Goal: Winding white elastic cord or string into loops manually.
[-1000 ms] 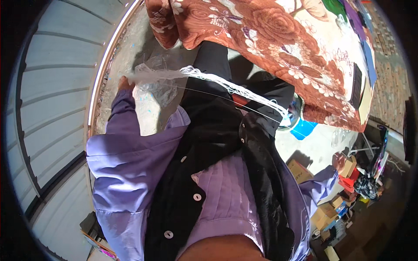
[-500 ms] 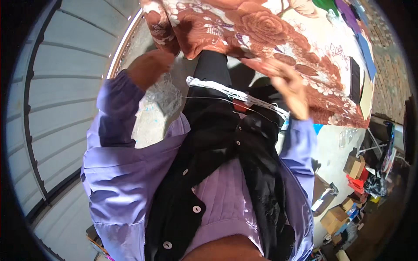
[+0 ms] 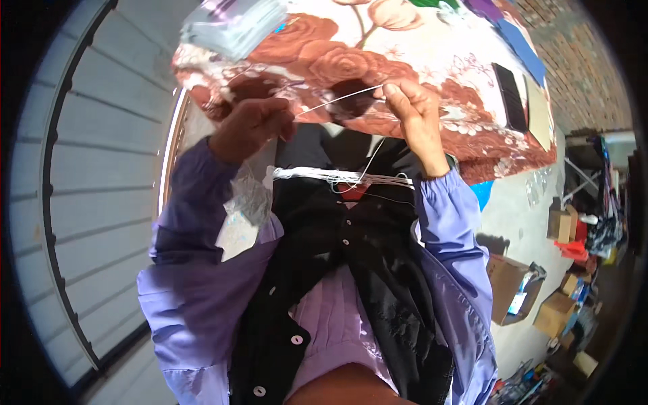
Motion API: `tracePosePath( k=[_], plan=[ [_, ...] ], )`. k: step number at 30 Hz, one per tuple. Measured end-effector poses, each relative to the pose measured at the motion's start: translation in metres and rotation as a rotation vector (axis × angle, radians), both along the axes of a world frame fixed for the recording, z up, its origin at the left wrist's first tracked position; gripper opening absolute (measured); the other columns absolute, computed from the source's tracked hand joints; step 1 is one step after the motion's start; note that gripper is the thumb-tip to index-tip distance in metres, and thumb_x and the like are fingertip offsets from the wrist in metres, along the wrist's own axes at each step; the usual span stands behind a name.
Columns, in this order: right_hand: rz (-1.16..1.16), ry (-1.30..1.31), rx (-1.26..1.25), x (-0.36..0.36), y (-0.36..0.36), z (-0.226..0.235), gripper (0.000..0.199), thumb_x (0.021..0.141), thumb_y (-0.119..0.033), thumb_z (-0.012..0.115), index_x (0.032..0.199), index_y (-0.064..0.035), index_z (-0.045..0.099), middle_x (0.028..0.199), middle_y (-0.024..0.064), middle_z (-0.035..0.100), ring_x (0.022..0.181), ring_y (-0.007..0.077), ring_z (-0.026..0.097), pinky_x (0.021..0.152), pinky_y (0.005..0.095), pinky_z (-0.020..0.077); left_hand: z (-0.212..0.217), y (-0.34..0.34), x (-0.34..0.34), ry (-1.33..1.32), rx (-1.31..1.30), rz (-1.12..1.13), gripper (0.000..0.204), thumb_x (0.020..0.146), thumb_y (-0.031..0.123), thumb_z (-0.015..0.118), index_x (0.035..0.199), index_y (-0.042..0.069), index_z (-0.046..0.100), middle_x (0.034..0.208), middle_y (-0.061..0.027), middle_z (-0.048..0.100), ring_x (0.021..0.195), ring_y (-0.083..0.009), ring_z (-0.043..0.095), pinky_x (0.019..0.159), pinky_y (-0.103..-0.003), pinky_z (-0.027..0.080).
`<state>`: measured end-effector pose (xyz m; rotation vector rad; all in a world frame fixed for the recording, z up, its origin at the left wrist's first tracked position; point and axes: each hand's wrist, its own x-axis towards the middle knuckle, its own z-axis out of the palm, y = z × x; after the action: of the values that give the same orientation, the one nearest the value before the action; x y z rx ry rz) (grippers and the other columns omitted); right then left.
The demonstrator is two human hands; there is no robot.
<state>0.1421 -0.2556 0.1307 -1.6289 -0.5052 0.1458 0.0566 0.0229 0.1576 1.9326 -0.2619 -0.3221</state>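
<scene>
A thin white cord (image 3: 341,99) runs taut between my two hands above the near edge of the cloth-covered table. At its left end my left hand (image 3: 256,125) is closed with the fingers curled in, partly in shadow. Thumb and bent fingers of my right hand (image 3: 413,111) pinch the cord at its higher end. A second length hangs below the right hand toward my lap. Across my black-clad thighs lies a bundle of white cords (image 3: 297,174), with a small red piece (image 3: 352,193) just under it.
A brown and cream flowered blanket (image 3: 337,64) covers the table. On it are a clear plastic package (image 3: 233,27) and a dark phone-like slab (image 3: 510,98). Crumpled clear plastic (image 3: 248,196) lies beside my left leg. Cardboard boxes (image 3: 506,287) stand on the floor at right.
Both hands, blurred and wider apart before, have come closer together and now hold a white cord stretched between them. The view has shifted, bringing the clear package into sight.
</scene>
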Motion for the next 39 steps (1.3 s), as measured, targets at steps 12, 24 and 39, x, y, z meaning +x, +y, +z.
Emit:
tracePosePath(
  k=[12,24,39],
  plan=[
    [-0.100,0.129,0.147,-0.027,-0.042,0.003,0.016,0.089,-0.004,0.055,0.078,0.0025,0.065,0.073,0.0033,0.062,0.063,0.0100,0.054,0.059,0.0262,0.0452,-0.025,-0.088,0.036,0.123,-0.240,-0.453,0.034,0.100,0.028,0.039,0.105,0.000,0.058,0.104,-0.0096,0.061,0.093,-0.0157,0.058,0.079,-0.028,0.045],
    [0.016,-0.218,-0.175,-0.031,-0.056,0.014,0.021,0.093,-0.013,0.053,0.079,-0.0015,0.064,0.070,0.0062,0.062,0.062,0.0132,0.056,0.059,0.0277,0.0446,-0.018,-0.121,0.053,0.131,-0.890,-0.480,0.054,0.091,0.049,0.051,0.111,0.000,0.055,0.107,-0.0149,0.061,0.088,-0.0156,0.057,0.067,-0.024,0.045],
    [-0.221,-0.061,0.065,-0.033,-0.076,0.002,0.024,0.094,-0.015,0.052,0.076,-0.0006,0.061,0.065,0.0021,0.056,0.061,0.0094,0.052,0.057,0.0241,0.0424,-0.010,-0.141,0.054,0.171,-0.277,-0.585,0.030,0.097,0.016,0.044,0.123,0.000,0.046,0.117,-0.0112,0.057,0.108,-0.0166,0.053,0.084,-0.029,0.045]
  ],
)
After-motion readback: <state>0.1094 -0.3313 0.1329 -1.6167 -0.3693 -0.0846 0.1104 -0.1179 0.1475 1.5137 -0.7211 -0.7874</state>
